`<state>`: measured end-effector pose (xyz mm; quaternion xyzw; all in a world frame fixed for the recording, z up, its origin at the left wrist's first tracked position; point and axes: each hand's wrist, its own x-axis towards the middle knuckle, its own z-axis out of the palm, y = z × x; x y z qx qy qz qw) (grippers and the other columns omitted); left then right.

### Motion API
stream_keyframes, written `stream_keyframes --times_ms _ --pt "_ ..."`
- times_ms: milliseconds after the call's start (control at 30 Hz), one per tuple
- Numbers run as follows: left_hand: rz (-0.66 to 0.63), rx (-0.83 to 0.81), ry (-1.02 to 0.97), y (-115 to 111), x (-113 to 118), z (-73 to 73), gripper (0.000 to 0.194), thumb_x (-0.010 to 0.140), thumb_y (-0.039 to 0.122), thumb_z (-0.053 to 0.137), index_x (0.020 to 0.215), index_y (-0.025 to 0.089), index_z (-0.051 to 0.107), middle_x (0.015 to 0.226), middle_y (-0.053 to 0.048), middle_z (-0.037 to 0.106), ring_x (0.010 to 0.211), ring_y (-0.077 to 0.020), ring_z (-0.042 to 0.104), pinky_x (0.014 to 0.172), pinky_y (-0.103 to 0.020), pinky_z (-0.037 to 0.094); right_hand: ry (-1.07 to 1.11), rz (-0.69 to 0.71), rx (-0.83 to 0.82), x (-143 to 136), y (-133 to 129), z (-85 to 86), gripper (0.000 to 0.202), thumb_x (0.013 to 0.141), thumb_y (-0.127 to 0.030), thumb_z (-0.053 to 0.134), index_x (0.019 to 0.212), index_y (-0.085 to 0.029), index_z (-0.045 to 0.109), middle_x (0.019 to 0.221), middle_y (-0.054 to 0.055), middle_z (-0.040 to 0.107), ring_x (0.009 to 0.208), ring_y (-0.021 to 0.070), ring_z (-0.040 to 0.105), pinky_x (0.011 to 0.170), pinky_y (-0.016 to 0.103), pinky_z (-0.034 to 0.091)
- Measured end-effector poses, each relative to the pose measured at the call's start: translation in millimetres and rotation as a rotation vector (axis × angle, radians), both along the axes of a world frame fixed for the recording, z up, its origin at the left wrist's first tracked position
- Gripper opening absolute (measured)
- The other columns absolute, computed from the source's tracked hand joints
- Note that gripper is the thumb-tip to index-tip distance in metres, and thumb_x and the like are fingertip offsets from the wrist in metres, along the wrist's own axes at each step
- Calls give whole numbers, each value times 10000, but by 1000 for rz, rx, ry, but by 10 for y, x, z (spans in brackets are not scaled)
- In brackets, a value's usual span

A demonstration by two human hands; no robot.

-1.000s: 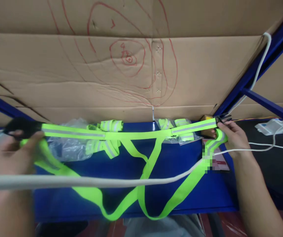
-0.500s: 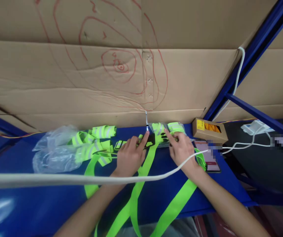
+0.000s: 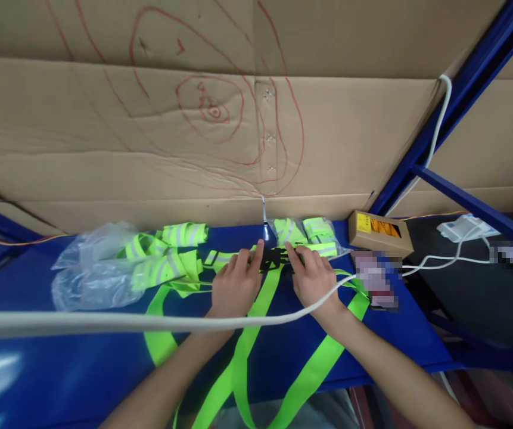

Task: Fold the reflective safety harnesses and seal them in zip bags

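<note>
A black plastic side-release buckle (image 3: 274, 258) on a neon-green strap shows between my two hands, over the blue table. My left hand (image 3: 237, 283) is closed on its left part, the index finger stretched along it. Pinched in my right hand (image 3: 313, 277) is the right part, whose prongs point at the left part. The two parts meet or nearly meet; I cannot tell if they are locked. Neon-green webbing (image 3: 263, 298) runs down from the buckle toward me, with further loops hanging over the front edge.
Rolled reflective straps (image 3: 167, 271) and a clear plastic bag (image 3: 98, 274) lie on the left. Behind my hands are bagged straps (image 3: 305, 229). A small cardboard box (image 3: 381, 232) stands at right. A white cable (image 3: 149, 325) crosses in front of my wrists; cardboard (image 3: 336, 137) walls the back.
My right hand has moved left and slightly down, bringing its buckle part up to the part in my left hand. The gap between my hands has narrowed.
</note>
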<state>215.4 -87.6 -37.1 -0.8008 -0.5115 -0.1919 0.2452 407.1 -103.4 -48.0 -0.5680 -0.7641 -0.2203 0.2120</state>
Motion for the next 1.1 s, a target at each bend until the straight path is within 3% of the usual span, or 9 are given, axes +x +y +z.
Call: stream_keyframes --times_ms 333,500,567,700,833,967,1100 --pt "-37 -114 -2 13 91 -194 516 983 255 533 1488 159 486 1023 -109 645 871 -229 682 687 -306 553 0 30 14 -43 41 -191 463 955 -45 482 1408 -89 566 1153 167 664 990 267 628 802 400 577" --pt "-71 -161 -24 7 115 -223 501 996 265 515 1486 161 490 1040 -103 631 856 -222 683 697 -317 549 85 85 -37 -49 44 -244 588 933 -20 477 1514 -105 458 1128 154 680 994 287 637 850 428 605" --pt "-57 -166 -22 17 88 -167 468 1004 261 493 1467 196 523 1047 -106 632 871 -239 678 727 -354 542 184 155 -79 -47 41 -244 621 951 -84 511 1560 -124 390 1198 167 668 1075 302 632 920 451 600" --pt "34 -99 26 70 -12 -18 407 1001 254 487 1384 202 614 1026 -135 650 916 -305 650 856 -498 502 369 427 -172 -54 -1 -201 706 986 -310 591 1608 -175 285 1402 181 586 1290 320 563 1085 510 524" --pt "55 -24 56 131 -109 101 418 997 206 476 1391 222 614 1122 -162 663 986 -322 639 972 -570 436 543 563 -265 -25 -50 -129 614 995 -364 592 1555 -222 387 1447 156 567 1343 280 555 1106 465 516" --pt "-16 33 44 167 -236 302 431 1004 210 479 1410 286 601 1272 -164 636 1132 -336 613 1071 -612 356 689 535 -219 95 -28 -7 455 1010 -332 564 1457 -265 514 1374 128 610 1304 256 580 1102 460 499" --pt "-6 110 -26 164 -397 579 442 996 240 512 1426 311 589 1318 -161 616 1124 -331 618 1060 -590 373 858 434 -246 226 75 74 518 977 -436 612 1455 -265 508 1448 141 549 1392 295 493 1175 543 384"
